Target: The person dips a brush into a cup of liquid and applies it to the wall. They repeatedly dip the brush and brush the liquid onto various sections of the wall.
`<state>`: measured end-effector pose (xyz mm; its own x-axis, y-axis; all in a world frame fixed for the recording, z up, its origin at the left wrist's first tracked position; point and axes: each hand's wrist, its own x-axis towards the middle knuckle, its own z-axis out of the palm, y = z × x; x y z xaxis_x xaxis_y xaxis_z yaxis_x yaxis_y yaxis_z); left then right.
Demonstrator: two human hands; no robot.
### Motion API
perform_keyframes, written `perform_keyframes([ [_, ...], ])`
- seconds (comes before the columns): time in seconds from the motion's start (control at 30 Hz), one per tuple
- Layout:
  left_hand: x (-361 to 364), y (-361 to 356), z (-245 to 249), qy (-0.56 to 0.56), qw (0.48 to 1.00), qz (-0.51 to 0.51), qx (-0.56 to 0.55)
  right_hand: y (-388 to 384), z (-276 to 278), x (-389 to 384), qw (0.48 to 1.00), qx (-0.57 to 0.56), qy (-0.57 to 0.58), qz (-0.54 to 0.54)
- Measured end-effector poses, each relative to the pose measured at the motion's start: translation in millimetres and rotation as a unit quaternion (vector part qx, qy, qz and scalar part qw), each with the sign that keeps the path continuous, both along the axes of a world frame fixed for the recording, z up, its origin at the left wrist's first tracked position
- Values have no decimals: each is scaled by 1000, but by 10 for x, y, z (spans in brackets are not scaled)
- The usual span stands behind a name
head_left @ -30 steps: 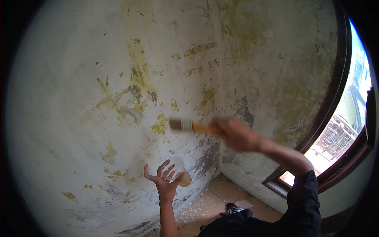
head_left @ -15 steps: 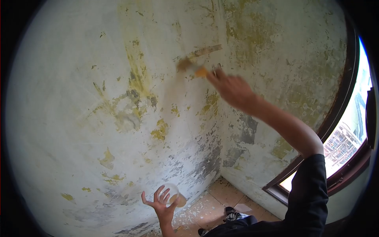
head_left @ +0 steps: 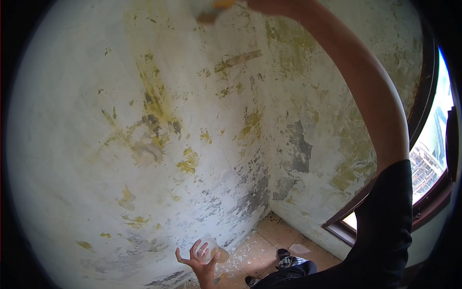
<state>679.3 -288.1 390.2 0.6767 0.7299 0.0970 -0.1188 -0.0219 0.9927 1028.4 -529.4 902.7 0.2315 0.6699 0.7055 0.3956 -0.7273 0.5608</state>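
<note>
Evidently the hands are well apart: the left hand (head_left: 203, 266) is curled around the cup (head_left: 209, 244), two fingers splayed, while the right hand (head_left: 269, 6), blurred and partly cut off, grips the brush (head_left: 208, 18) high above the cup. Behind the cup, the wall (head_left: 91, 178) shows broad pale areas, with yellow and dark grey patches remaining bare of that pale coat; how much the brush has covered, I cannot tell. Counted, there are two hands, one brush, one cup with tan contents, and one window (head_left: 426, 166) to the cup's right.
</note>
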Motion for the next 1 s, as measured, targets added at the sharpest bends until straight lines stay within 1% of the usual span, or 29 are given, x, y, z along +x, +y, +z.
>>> perform_keyframes([
  [0.03,-10,-8,-1,1,1000,0,1,-4,86,-218,997,17,-54,-54],
  [0.07,-22,-9,-1,9,1000,3,3,28,160,48,993,68,-48,-89],
  [0.1,-39,-15,-3,17,1000,6,5,40,42,111,993,69,-47,-88],
  [0.17,-86,-31,2,14,1000,10,5,28,-269,224,981,187,-58,-13],
  [0.2,-101,-26,3,10,1000,12,6,12,-488,366,980,189,-58,-12],
  [0.27,-149,-1,-39,17,1000,14,7,-54,-1015,688,991,130,-42,9],
  [0.33,-198,50,-125,23,1000,11,7,-108,-1601,614,988,107,114,0],
  [0.4,-207,108,-236,20,1000,18,2,-244,-2138,540,977,37,212,-9],
  [0.43,-187,90,-219,20,1000,14,1,-332,-2347,536,975,13,223,-4],
  [0.47,-177,62,-172,25,1000,15,-4,-394,-2435,510,972,-12,234,1],
  [0.5,-170,40,-120,30,999,17,-8,-439,-2447,538,972,-11,235,-2],
  [0.57,-97,-41,4,34,999,24,-8,-491,-2380,610,956,-147,251,-41],
  [0.63,-81,-39,-26,39,999,31,-7,-355,-1971,629,922,-184,327,-94],
  [0.7,-79,47,-204,4,999,38,12,-223,-1496,703,958,-83,266,-68],
  [0.73,-64,9,-166,3,999,37,13,-212,-1167,766,976,-95,188,-60],
  [0.77,-56,-57,-98,-5,999,43,1,-176,-836,849,979,-105,146,-99],
  [0.83,-58,-63,-103,-16,999,51,-8,-293,-332,1271,999,-44,13,2],
  [0.87,-83,-33,-179,-4,998,58,-3,-244,-157,943,999,-43,11,3],
  [0.9,-100,-13,-244,9,998,64,1,-206,88,600,998,-15,-12,-66],
  [0.93,-99,-49,-203,10,998,63,2,-174,169,333,990,14,-32,-135],
  [0.97,-106,-116,-133,13,998,64,-5,-176,71,326,990,15,-30,-136],
  [1.0,-118,-148,-95,16,998,66,-13,-167,-61,370,991,77,-78,-79],
])
